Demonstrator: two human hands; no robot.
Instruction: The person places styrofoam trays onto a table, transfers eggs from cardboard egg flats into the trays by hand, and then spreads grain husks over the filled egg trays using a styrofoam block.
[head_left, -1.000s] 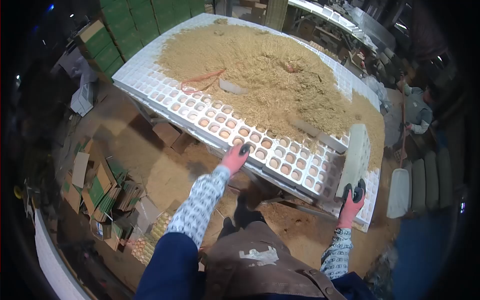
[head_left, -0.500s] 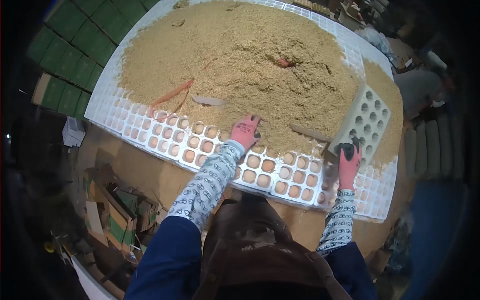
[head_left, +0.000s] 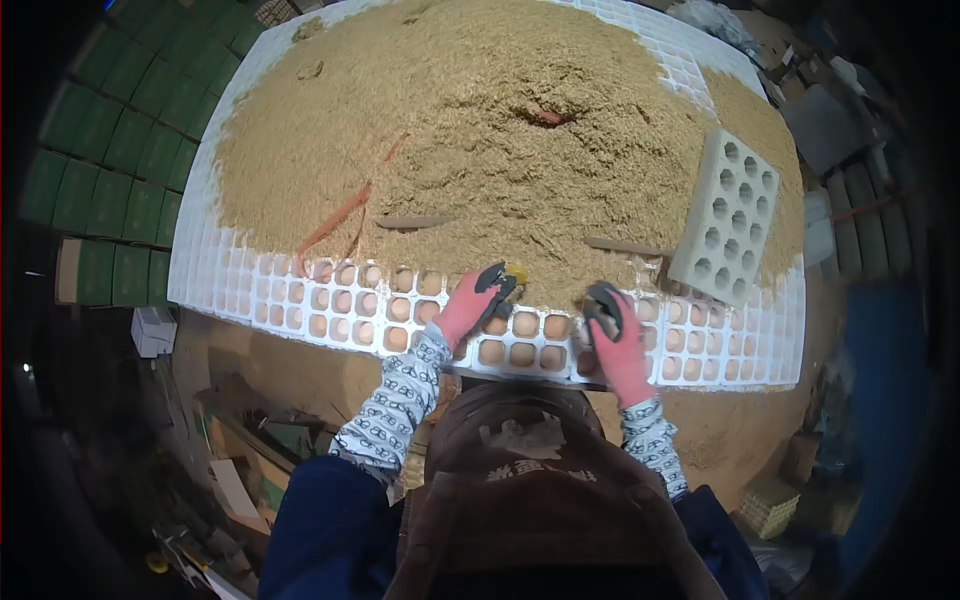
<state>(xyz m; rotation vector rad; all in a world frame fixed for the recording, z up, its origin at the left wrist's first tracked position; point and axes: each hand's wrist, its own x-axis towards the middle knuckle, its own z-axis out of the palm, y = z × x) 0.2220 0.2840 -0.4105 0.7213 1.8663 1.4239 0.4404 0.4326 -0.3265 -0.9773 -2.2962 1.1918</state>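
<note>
My left hand [head_left: 472, 304], in a pink glove with dark fingertips, is closed over the front trays at the edge of the grain-like heap [head_left: 450, 120]. A small yellow thing [head_left: 516, 272] shows at its fingertips, too small to name. My right hand [head_left: 618, 346], gloved alike, is curled over the trays to the right, with something pale partly hidden between its fingers. Round eggs [head_left: 525, 324] sit in the cells of the white trays [head_left: 715, 372] between and beside my hands. A pale block with round hollows [head_left: 735, 222] lies tilted on the right of the heap.
Red string [head_left: 345, 213] and two flat strips [head_left: 412, 222] lie on the heap. Green boxes [head_left: 105, 210] are stacked at the left. Cut cardboard [head_left: 235, 488] is on the floor at lower left, and grey rolled bundles [head_left: 868, 215] stand at the right.
My right hand has let go of the pale block and moved left over the trays. My left hand has come down from the heap's edge and closed. The view has shifted.
</note>
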